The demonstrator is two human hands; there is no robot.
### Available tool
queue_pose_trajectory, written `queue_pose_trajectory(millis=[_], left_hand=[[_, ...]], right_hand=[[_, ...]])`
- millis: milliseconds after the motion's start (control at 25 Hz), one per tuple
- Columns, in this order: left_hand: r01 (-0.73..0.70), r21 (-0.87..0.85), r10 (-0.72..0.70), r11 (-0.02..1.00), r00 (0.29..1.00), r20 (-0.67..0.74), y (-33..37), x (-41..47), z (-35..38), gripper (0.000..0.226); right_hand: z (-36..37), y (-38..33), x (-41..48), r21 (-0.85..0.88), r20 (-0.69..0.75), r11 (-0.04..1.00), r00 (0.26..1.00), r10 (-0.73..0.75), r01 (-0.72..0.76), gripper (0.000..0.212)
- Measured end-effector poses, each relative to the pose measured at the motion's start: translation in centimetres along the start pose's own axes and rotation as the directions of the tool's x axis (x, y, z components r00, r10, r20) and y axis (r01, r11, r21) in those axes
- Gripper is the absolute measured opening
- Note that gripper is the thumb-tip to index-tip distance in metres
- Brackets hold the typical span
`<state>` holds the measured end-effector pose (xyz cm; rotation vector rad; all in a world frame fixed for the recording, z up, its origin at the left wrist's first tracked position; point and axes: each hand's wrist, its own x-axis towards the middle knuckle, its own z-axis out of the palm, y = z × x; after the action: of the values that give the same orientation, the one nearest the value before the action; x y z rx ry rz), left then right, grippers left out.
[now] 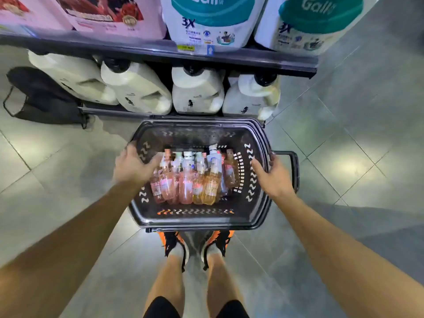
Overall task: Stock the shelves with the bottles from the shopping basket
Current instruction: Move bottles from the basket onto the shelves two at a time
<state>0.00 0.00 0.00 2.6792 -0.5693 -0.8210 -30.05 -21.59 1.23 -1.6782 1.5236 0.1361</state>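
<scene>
A black plastic shopping basket stands on the floor in front of my feet. Several small bottles with pink and amber liquid and pale caps lie in it. My left hand is blurred and reaches over the basket's left rim, fingers spread toward the leftmost bottles; whether it touches one I cannot tell. My right hand grips the basket's right rim, thumb inside and fingers curled over the outer edge.
Straight ahead is a dark shelf edge with white and teal packs and pink packs on it. Large white jugs fill the bottom shelf. A black bag lies on the tiled floor at left.
</scene>
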Motion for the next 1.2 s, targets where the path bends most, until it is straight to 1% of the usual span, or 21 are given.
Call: queue_pose_trajectory(millis=[40, 120, 240, 320, 400, 480, 600, 720, 840, 1000, 1120, 1200], left_hand=[[0.046, -0.003, -0.046, 0.999, 0.998, -0.052, -0.8, 0.6, 0.5, 0.091], [0.174, 0.015, -0.172, 0.985, 0.98, -0.1, -2.8, 2.0, 1.8, 0.093], [0.299, -0.023, -0.3, 0.954, 0.953, -0.052, -6.1, 3.5, 3.7, 0.096], [0.341, -0.093, -0.342, 0.936, 0.94, 0.003, -7.8, 4.3, 4.6, 0.086], [0.324, -0.17, -0.329, 0.93, 0.944, 0.0, -9.0, 4.6, 5.3, 0.07], [0.286, -0.199, -0.3, 0.937, 0.953, -0.042, -9.5, 4.7, 6.0, 0.055], [0.239, -0.174, -0.259, 0.955, 0.96, -0.108, -10.1, 4.8, 6.7, 0.048], [0.214, -0.181, -0.244, 0.96, 0.956, -0.162, -10.5, 4.9, 7.1, 0.044], [0.213, -0.232, -0.26, 0.949, 0.946, -0.193, -10.3, 5.1, 7.2, 0.045], [0.224, -0.253, -0.274, 0.941, 0.944, -0.183, -10.5, 5.3, 7.1, 0.049], [0.227, -0.241, -0.269, 0.944, 0.949, -0.162, -10.1, 5.4, 6.6, 0.045], [0.229, -0.241, -0.271, 0.943, 0.949, -0.159, -9.9, 5.1, 6.4, 0.043]], right_hand=[[0.4, 0.9, 0.6, 0.052, -0.038, 0.998, 0.999, 0.027, -0.025, 0.085], [1.1, 2.8, 2.0, 0.058, -0.082, 0.996, 0.994, 0.078, -0.073, 0.091], [2.2, 5.0, 3.5, 0.022, -0.071, 0.988, 0.985, 0.156, -0.155, 0.097], [2.7, 5.6, 4.5, 0.017, -0.069, 0.987, 0.985, 0.161, -0.16, 0.092], [3.2, 6.4, 5.6, 0.021, -0.068, 0.988, 0.986, 0.154, -0.153, 0.076], [3.9, 6.8, 6.3, 0.051, -0.09, 0.989, 0.986, 0.142, -0.138, 0.064], [4.7, 7.2, 6.8, 0.024, -0.154, 0.991, 0.979, 0.134, -0.132, 0.058], [4.8, 7.3, 6.9, -0.006, -0.187, 0.991, 0.974, 0.128, -0.132, 0.056], [4.6, 7.6, 7.2, 0.005, -0.209, 0.994, 0.972, 0.107, -0.109, 0.054], [4.3, 7.3, 7.3, 0.033, -0.22, 0.996, 0.971, 0.092, -0.087, 0.047], [4.3, 7.0, 7.4, 0.063, -0.204, 0.995, 0.974, 0.095, -0.084, 0.038], [4.3, 7.4, 7.3, 0.082, -0.215, 0.994, 0.972, 0.092, -0.075, 0.036]])
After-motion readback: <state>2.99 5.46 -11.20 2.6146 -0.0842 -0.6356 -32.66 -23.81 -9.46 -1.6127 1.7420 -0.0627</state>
